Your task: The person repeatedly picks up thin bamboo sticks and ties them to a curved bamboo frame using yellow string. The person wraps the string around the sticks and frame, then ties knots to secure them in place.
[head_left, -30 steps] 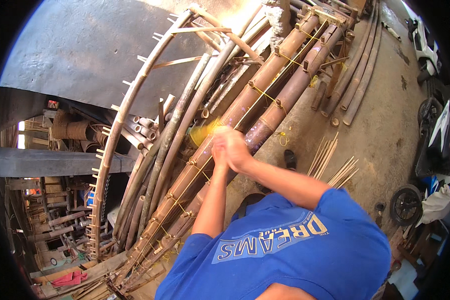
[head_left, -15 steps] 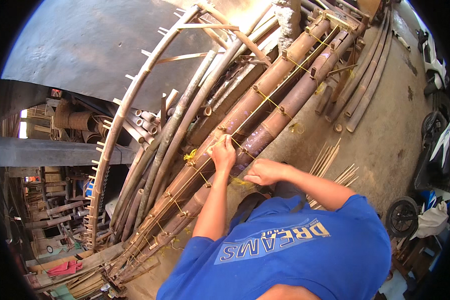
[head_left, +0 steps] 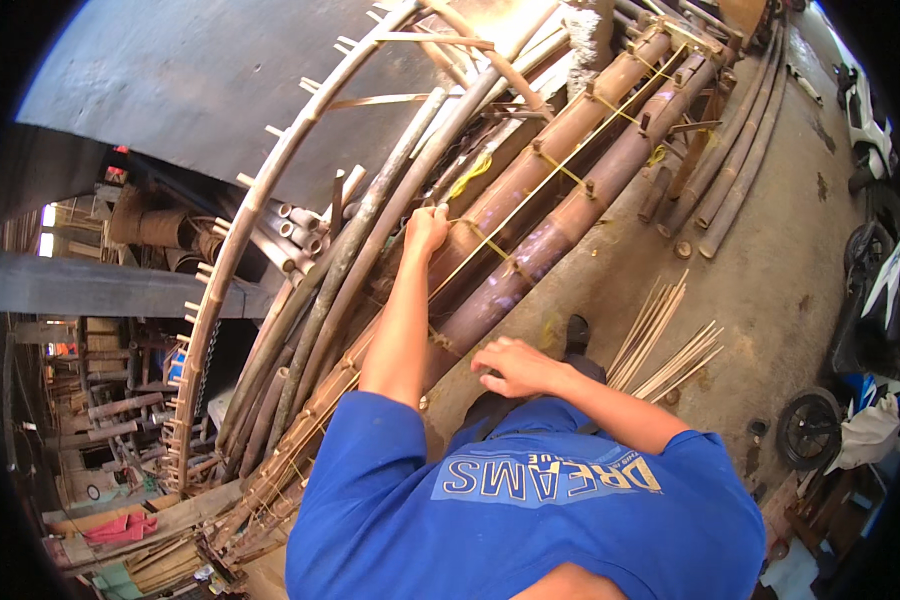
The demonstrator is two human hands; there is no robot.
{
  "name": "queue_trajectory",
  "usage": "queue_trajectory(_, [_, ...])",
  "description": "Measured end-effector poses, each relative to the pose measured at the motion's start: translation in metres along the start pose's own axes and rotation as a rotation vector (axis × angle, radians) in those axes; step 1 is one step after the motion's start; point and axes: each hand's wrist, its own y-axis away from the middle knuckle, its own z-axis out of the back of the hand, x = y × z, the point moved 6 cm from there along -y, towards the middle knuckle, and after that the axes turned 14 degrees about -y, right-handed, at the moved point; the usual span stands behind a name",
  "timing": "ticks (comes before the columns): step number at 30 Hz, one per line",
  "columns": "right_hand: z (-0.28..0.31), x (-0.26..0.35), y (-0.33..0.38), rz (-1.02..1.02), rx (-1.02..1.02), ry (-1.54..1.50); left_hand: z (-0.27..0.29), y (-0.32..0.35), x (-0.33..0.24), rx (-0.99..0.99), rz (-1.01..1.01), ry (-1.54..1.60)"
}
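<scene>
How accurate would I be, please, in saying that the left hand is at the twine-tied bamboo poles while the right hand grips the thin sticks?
Not quite: the right hand isn't gripping the thin sticks; the head view shows it apart from them, loosely open near the blue T-shirt. The left hand is at the bamboo poles.

The bare left arm point(head_left: 395, 330) is reaching forward, its forearm rising steeply from the bent elbow. The bare left hand point(head_left: 427, 228) is closing, its fingers curling toward the thumb. The bare right arm point(head_left: 620, 405) is crossing in front of the torso, while the bare right hand point(head_left: 515, 368) is hanging lower, knuckles up, fingers loosely bending, thumb standing apart.
</scene>
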Motion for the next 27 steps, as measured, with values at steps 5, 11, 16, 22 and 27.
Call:
queue_trajectory(5, [-0.077,-0.035,-0.019,-0.523,-0.357,-1.847,0.074,0.124,0.057,-0.162,0.011,-0.089])
queue_trajectory(11, [-0.035,0.101,-0.135,0.343,-0.741,-1.442,-0.032,0.172,0.133,-0.037,-0.183,0.071])
queue_trajectory(16, [0.036,0.052,-0.219,-0.061,-0.441,0.453,0.005,0.183,0.084,-0.133,-0.083,0.085])
queue_trajectory(22, [0.03,0.079,-0.192,-0.012,-0.105,-0.657,0.012,0.196,0.096,-0.189,0.032,0.157])
queue_trajectory(27, [-0.061,0.014,-0.039,0.11,0.086,0.209,0.01,0.189,0.085,-0.234,-0.026,0.185])
